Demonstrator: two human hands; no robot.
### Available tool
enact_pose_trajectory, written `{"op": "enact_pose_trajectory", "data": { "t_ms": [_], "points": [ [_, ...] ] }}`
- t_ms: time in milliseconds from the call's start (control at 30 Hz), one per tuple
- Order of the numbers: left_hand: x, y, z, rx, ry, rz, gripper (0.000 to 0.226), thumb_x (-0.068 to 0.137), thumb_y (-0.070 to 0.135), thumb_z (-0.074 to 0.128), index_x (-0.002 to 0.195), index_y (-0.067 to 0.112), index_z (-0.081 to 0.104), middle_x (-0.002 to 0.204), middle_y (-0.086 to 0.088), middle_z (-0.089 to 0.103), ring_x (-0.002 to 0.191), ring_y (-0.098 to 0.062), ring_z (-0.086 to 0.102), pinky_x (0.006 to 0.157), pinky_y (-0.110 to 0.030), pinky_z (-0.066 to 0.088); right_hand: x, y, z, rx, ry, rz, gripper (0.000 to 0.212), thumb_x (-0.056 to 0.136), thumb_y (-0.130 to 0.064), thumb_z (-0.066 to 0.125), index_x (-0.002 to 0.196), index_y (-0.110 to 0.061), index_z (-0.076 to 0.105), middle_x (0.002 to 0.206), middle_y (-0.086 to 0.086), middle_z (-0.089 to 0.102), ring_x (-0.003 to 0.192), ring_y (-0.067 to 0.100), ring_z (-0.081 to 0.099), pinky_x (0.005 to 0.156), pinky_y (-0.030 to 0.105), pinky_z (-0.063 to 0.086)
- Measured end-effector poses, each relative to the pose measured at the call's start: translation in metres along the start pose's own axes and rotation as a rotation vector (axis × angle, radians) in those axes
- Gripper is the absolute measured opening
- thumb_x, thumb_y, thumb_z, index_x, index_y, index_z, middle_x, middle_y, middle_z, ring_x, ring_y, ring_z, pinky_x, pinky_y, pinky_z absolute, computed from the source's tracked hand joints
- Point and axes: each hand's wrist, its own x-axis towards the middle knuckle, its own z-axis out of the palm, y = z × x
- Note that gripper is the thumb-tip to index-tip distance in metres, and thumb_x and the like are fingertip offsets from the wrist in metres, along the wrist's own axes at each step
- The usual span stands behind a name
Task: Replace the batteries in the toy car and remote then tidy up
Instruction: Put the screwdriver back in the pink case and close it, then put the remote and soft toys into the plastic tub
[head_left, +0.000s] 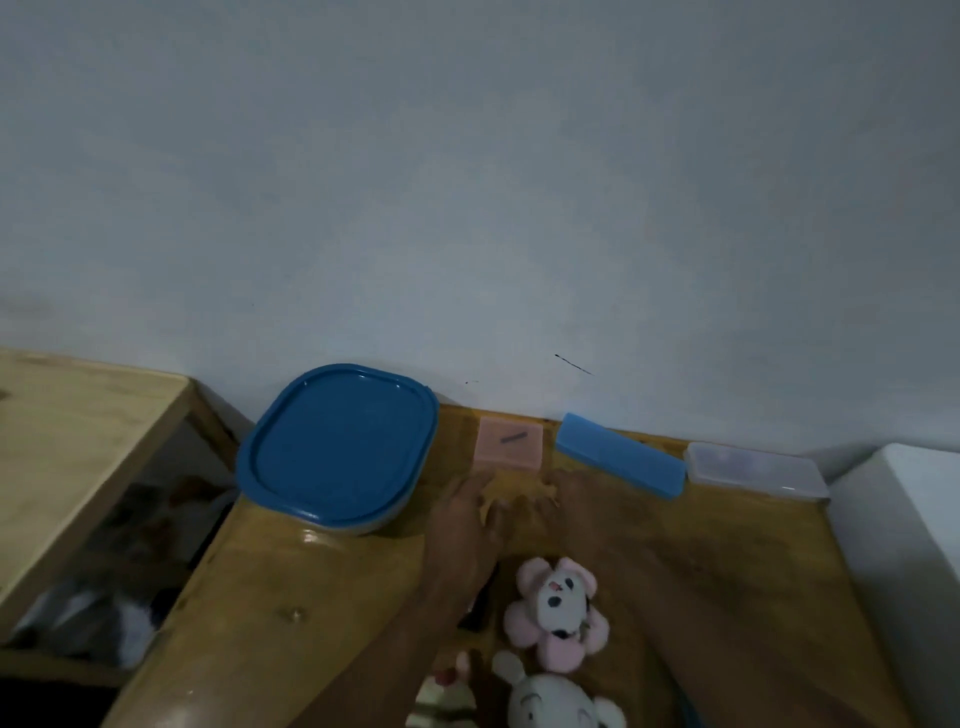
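Though blurred, left hand and right hand, fingers spread, on glossy wooden table (pink box beyond).

Hands: two, the left hand and the right hand. Yellow item: one, too blurred to identify. Tub with blue lid: one. Flat boxes: three, being one pink box, one blue box and one clear box. Dark stick: one. Plush toys: three, being one pink toy, one white toy and one striped toy. Wooden surfaces: two, the bench and a side table.
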Motion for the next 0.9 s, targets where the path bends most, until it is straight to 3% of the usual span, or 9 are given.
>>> {"op": "enact_pose_trajectory", "data": {
  "t_ms": [167,467,667,767,900],
  "points": [
    [-0.018,-0.004,-0.053,0.121,0.021,0.018,0.039,0.093,0.027,0.059,0.130,0.017,0.056,0.123,-0.003,0.061,0.111,-0.020,0.058,0.090,-0.027,0.045,-0.044,-0.029,-0.003,0.156,0.196,-0.131,0.040,0.093,-0.038,0.055,0.128,-0.018,0.056,0.127,0.006,0.060,0.113,0.022,0.056,0.091,0.032,0.045],
    [-0.038,-0.045,-0.156,0.284,0.122,-0.097,0.053,0.094,0.033,0.059,0.141,0.014,0.046,0.138,-0.009,0.052,0.122,-0.024,0.053,0.100,-0.037,0.047,-0.084,-0.096,0.015,0.329,0.171,-0.246,0.043,0.094,-0.039,0.056,0.129,-0.016,0.049,0.127,0.005,0.058,0.113,0.020,0.056,0.092,0.034,0.049],
    [0.007,-0.072,-0.184,0.278,0.065,-0.072,0.059,0.091,0.030,0.063,0.143,0.013,0.042,0.140,-0.010,0.050,0.123,-0.025,0.053,0.102,-0.039,0.046,-0.054,-0.126,0.017,0.337,0.198,-0.164,0.044,0.092,-0.035,0.060,0.130,-0.015,0.048,0.123,0.003,0.059,0.104,0.017,0.058,0.080,0.026,0.046],
    [0.042,-0.094,-0.197,0.288,0.004,-0.056,0.060,0.090,0.027,0.064,0.144,0.014,0.040,0.138,-0.009,0.049,0.120,-0.024,0.053,0.100,-0.037,0.047,-0.024,-0.148,0.016,0.313,0.193,-0.094,0.036,0.090,-0.036,0.061,0.120,-0.018,0.054,0.113,0.000,0.063,0.093,0.014,0.059,0.078,0.029,0.051],
    [0.093,-0.123,-0.215,0.287,-0.107,-0.046,0.066,0.083,0.020,0.069,0.142,0.013,0.039,0.137,-0.010,0.047,0.119,-0.026,0.051,0.097,-0.034,0.044,0.017,-0.175,0.021,0.208,0.195,0.002,0.054,0.081,-0.039,0.070,0.125,-0.016,0.047,0.123,0.003,0.053,0.107,0.020,0.055,0.076,0.027,0.044]
  ]
}}
